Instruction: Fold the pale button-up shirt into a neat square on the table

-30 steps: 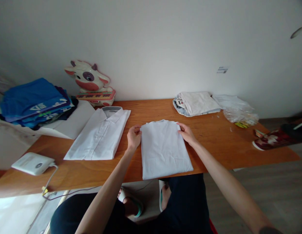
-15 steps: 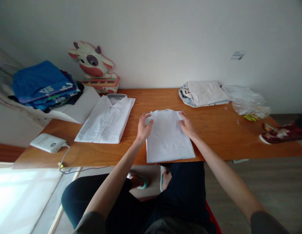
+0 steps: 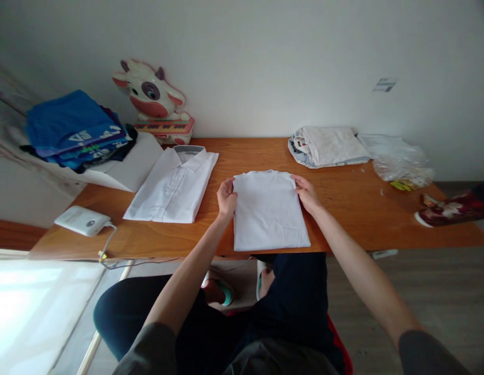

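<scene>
A folded white T-shirt lies squared up on the table in front of me, its neckline on the far side and its near edge close to the table's front edge. My left hand is closed on its left side near the upper corner, thumb at the border. On the opposite side, my right hand pinches the upper right corner area, with some fingertips hidden by the cloth. To the left lies a second folded garment, a white collared shirt, apart from both hands.
On the wooden table are a folded pale garment, a clear plastic bag and a dark red floral item. Leftward are a cow toy piano, blue clothes on a white box, and a corded white device.
My hands have moved outward from above the T-shirt's top to its side edges and closed there. The view has shifted slightly.
</scene>
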A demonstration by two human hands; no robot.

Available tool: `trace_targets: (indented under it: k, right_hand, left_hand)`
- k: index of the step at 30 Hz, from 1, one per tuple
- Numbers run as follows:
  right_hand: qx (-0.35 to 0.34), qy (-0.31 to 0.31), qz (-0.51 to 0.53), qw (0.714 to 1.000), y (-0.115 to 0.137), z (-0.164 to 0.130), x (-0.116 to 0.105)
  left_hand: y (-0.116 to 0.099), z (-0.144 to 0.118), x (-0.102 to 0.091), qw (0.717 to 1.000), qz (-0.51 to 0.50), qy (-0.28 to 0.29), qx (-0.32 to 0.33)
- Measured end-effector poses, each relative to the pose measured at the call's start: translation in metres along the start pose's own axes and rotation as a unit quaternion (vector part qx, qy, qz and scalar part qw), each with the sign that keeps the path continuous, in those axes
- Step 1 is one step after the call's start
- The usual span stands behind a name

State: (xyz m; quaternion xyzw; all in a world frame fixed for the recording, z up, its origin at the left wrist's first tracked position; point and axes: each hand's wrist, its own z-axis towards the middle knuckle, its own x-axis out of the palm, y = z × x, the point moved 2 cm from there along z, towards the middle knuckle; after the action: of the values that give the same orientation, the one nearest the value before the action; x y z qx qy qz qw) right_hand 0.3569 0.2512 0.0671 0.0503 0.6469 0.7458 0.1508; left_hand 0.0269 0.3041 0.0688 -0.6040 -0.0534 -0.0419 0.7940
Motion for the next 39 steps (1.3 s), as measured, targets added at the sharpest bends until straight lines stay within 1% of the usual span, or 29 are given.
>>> trace_targets:
  k: [2, 4, 6, 8, 10, 13, 15, 16, 17, 19, 22, 24, 26, 29, 33, 35, 39]
  right_hand:
    - [-0.017, 0.005, -0.032, 0.999, 0.0, 0.002, 0.003]
    - [-0.044, -0.017, -0.104, 0.993, 0.003, 0.002, 0.004]
    - [-0.088, -0.044, -0.199, 0.975, 0.011, -0.003, 0.006]
    - [-0.132, -0.045, -0.291, 0.946, 0.021, -0.012, 0.01]
    - [-0.156, -0.014, -0.372, 0.915, 0.028, -0.023, 0.016]
    - [-0.145, 0.053, -0.458, 0.876, 0.028, -0.036, 0.025]
    - [-0.12, 0.081, -0.48, 0.865, 0.023, -0.038, 0.027]
    - [-0.11, 0.09, -0.481, 0.865, 0.02, -0.037, 0.028]
    - [-0.105, 0.096, -0.478, 0.867, 0.017, -0.036, 0.028]
    - [-0.106, 0.098, -0.457, 0.878, 0.014, -0.033, 0.027]
    - [-0.113, 0.094, -0.412, 0.899, 0.012, -0.032, 0.026]
    - [-0.111, 0.09, -0.384, 0.912, 0.013, -0.033, 0.026]
    - [-0.107, 0.089, -0.368, 0.919, 0.013, -0.034, 0.026]
    - [-0.106, 0.087, -0.375, 0.917, 0.013, -0.035, 0.027]
    - [-0.108, 0.081, -0.383, 0.914, 0.014, -0.036, 0.027]
    - [-0.105, 0.078, -0.385, 0.914, 0.015, -0.037, 0.028]
    - [-0.101, 0.077, -0.376, 0.918, 0.016, -0.038, 0.028]
  left_hand:
    - [-0.002, 0.0, 0.0, 1.0, -0.003, 0.007, 0.01]
    - [-0.007, -0.002, 0.0, 0.999, 0.041, 0.018, 0.027]
    - [-0.015, -0.004, 0.001, 0.992, 0.113, 0.026, 0.046]
    - [-0.023, -0.008, 0.005, 0.978, 0.197, 0.045, 0.058]
    - [-0.031, -0.015, 0.012, 0.952, 0.288, 0.078, 0.063]
    - [-0.037, -0.033, 0.025, 0.893, 0.427, 0.125, 0.065]
    - [-0.037, -0.045, 0.03, 0.856, 0.491, 0.145, 0.067]
    - [-0.036, -0.049, 0.031, 0.847, 0.505, 0.151, 0.07]
    - [-0.034, -0.052, 0.031, 0.845, 0.507, 0.154, 0.076]
    - [-0.029, -0.055, 0.029, 0.857, 0.484, 0.15, 0.093]
    - [-0.024, -0.054, 0.025, 0.891, 0.417, 0.137, 0.115]
    - [-0.023, -0.054, 0.023, 0.911, 0.375, 0.12, 0.122]
    - [-0.024, -0.055, 0.022, 0.926, 0.342, 0.104, 0.119]
    - [-0.026, -0.056, 0.02, 0.935, 0.323, 0.1, 0.106]
    - [-0.028, -0.055, 0.016, 0.937, 0.313, 0.121, 0.098]
    - [-0.028, -0.054, 0.014, 0.937, 0.313, 0.123, 0.093]
    - [-0.028, -0.053, 0.008, 0.945, 0.301, 0.098, 0.082]
